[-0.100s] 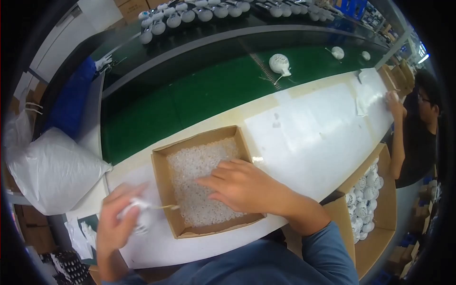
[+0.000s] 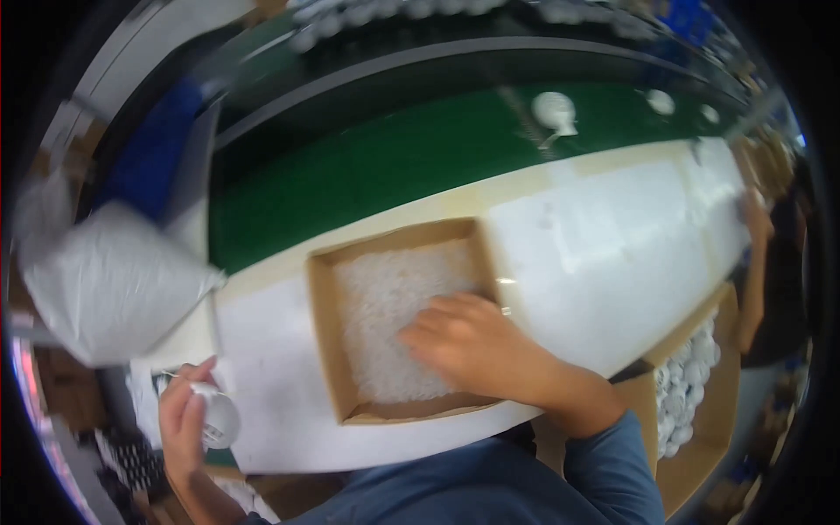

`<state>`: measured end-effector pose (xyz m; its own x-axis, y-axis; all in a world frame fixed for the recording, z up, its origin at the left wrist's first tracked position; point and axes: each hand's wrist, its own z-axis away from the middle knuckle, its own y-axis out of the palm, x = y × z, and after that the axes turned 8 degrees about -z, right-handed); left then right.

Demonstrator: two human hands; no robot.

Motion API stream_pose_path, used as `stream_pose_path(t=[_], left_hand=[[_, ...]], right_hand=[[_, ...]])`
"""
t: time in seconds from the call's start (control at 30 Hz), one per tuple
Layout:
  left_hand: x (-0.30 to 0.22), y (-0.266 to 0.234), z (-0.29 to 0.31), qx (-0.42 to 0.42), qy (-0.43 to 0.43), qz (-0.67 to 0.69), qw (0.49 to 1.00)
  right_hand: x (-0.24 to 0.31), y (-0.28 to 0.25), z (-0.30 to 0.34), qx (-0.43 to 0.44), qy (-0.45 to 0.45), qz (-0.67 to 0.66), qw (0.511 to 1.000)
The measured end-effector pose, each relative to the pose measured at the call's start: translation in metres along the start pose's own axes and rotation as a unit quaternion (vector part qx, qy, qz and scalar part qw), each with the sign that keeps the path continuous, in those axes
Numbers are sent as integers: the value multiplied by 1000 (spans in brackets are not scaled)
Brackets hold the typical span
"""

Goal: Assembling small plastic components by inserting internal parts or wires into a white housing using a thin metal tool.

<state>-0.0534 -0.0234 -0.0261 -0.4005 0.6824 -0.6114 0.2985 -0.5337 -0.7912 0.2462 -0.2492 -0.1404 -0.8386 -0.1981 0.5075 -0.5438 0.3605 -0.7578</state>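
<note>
A white ball-shaped piece (image 2: pixel 220 420) sits in the left hand (image 2: pixel 181 427), just beyond the desk's near left corner. Its rounded body bulges toward the lower right, and a thin pale strand shows by the fingertips at upper left; blur leaves its exact long axis uncertain. The left fingers grip it, bent around its upper-left side. The right hand (image 2: pixel 468 343) reaches into an open cardboard box (image 2: pixel 325 341) of small clear pieces (image 2: pixel 381 297), fingers curled; whether they pinch any, I cannot tell. The box rests on the white desk (image 2: pixel 271 385). Beyond lies a green belt (image 2: pixel 350 179) carrying a white ball (image 2: pixel 553 109).
</note>
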Motion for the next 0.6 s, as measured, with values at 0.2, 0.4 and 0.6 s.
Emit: stream_pose_path(t=[0.2,0.4,0.6], left_hand=[[112,-39,236,-54,-466,-51,882],[127,-31,324,23,-635,-278,721],[56,-22,159,-56,-385,-213,896]], right_hand=[[39,-9,13,110,137,33,984],[59,5,19,135,176,56,973],[48,-11,22,85,163,1,983]])
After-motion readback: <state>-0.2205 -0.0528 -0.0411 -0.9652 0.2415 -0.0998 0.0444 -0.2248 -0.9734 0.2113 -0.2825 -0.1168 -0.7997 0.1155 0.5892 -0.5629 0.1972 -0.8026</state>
